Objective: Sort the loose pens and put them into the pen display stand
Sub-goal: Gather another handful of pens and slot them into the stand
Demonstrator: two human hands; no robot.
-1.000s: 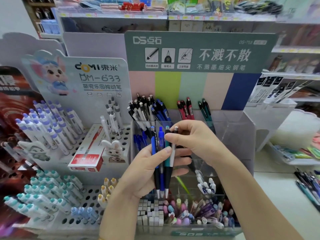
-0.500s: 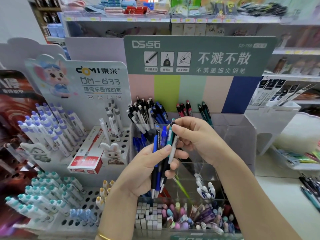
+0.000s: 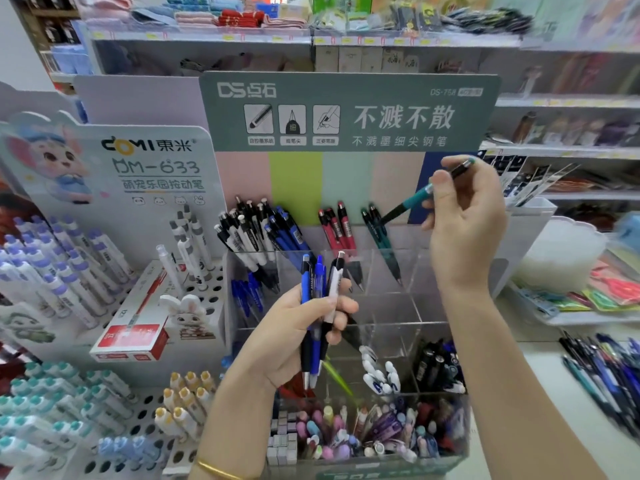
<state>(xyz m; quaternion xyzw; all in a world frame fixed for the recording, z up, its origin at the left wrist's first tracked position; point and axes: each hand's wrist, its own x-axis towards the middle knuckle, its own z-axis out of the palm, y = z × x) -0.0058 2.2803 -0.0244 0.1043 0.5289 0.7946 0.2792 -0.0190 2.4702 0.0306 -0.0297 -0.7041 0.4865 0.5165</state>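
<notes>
Right hand (image 3: 464,216) pinches teal pen (image 3: 412,200), tip aimed at far teal slot (image 3: 381,237) of pen display stand (image 3: 426,306). Left hand (image 3: 294,337) grips other loose pens (image 3: 317,306), near centre. Tip — go point-first, steep angle — don't clip red pens (image 3: 337,223) left.

The green header card (image 3: 346,112) rising behind the pen display stand (image 3: 412,278) carries the brand "DS点石" at top left and the model number "DS-758" at top right. Large white characters read "不溅不散", with the smaller line "不溅墨细尖钢笔" beneath. Three icon tiles have small captions, too blurred to read surely. To the left, the white card with a cartoon animal (image 3: 152,161) reads "DOMI東米", then "DM-633", then "萌宠乐园按动笔". The red-and-white box (image 3: 130,336) bears print too small to make out.
</notes>
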